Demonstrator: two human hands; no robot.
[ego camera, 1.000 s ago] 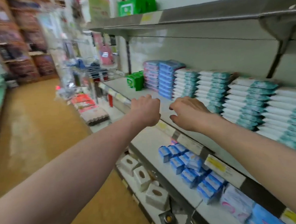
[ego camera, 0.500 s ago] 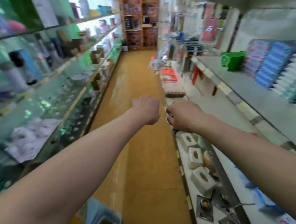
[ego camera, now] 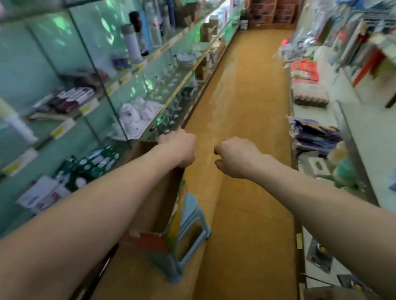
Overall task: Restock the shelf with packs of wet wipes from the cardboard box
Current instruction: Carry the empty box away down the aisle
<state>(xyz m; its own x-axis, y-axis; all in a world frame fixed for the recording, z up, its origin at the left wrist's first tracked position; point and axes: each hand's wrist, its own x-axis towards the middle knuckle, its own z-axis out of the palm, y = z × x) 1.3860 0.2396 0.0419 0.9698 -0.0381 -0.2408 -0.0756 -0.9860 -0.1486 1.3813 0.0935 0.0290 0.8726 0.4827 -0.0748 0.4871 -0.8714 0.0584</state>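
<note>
Where cardboard box (ego camera: 156, 211) lies: under left hand (ego camera: 180, 148), lengthwise down aisle (ego camera: 242, 95)
Right hand (ego camera: 235, 157): farther, curled, empty
Left grasp: cannot tell

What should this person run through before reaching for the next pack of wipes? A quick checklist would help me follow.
1. Tall brown cardboard box within reach: ok, it stands right under the left forearm.
2. Box steady on the light blue plastic stool: cannot tell, the arm hides much of it.
3. Packs left inside the box: cannot tell, the inside is not visible.
4. Right hand free to take a pack: ok, fingers curled, holding nothing.
5. Left hand free: cannot tell, its fingers are hidden at the box's far rim.
</note>
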